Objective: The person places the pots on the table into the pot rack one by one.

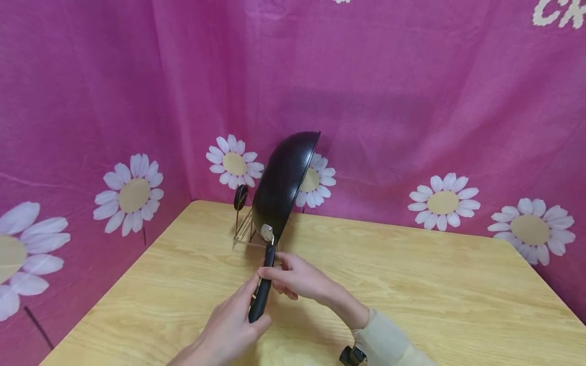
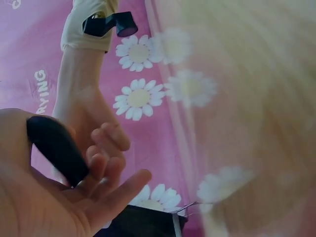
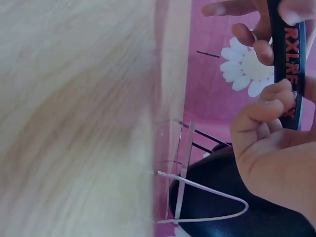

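Note:
A black wok [image 1: 286,173] stands tilted on its side at a wire rack [image 1: 242,231], its open face turned right and its handle [image 1: 260,305] toward me. My left hand [image 1: 231,317] holds the handle near its free end, thumb on one side and fingers on the other. Farther up, close to the wok's body, my right hand [image 1: 302,277] pinches the same handle. Red lettering shows along the handle [image 3: 292,59] in the right wrist view, with fingers of both hands around it. The rack's wire loop [image 3: 207,188] overlaps the wok's dark bowl there.
A small black disc [image 1: 240,197] sits at the left end of the rack. The rack stands toward the back left of a light wooden table [image 1: 389,284]. Pink cloth [image 1: 366,101] with white daisies hangs behind the table and along its left side.

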Available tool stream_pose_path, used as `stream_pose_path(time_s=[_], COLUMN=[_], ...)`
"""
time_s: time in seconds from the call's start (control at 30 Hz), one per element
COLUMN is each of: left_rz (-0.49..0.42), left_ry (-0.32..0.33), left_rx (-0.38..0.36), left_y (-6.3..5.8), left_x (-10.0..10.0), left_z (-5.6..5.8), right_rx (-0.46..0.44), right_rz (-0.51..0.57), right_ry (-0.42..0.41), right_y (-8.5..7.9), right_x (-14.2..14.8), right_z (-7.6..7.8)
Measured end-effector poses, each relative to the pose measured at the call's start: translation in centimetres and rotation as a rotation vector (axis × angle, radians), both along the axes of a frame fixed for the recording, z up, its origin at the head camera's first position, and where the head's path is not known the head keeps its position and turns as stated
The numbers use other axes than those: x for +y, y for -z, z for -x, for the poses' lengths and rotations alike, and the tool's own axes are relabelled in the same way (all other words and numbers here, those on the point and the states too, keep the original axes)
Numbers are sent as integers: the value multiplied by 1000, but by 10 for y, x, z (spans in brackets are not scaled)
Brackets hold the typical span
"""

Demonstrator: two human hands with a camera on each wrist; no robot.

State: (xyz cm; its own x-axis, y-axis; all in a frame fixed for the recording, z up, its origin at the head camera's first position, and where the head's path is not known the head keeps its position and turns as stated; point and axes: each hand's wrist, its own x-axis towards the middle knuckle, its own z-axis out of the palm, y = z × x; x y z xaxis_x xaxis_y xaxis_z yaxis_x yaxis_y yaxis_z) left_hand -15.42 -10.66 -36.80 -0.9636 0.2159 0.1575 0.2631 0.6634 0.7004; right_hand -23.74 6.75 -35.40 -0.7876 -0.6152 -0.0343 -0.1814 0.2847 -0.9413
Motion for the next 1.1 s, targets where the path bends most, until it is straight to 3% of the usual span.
stream_pose_path(time_s=[0.2, 0.57, 0.83, 1.1], left_rz=[7, -9, 6, -14], left_ry=[12, 24, 131, 147], left_rx=[-113, -106, -114, -109], left_y=[-5, -9, -7, -3], left_x=[-6, -5, 2, 1], left_z=[6, 17, 20, 23], right_rx=[95, 359, 407, 416], right_rz=[-64, -228, -215, -206], right_ry=[-29, 77, 73, 74], right_y=[2, -8, -6, -5], right_x=[9, 44, 45, 38], right_z=[-6, -11, -11, -12])
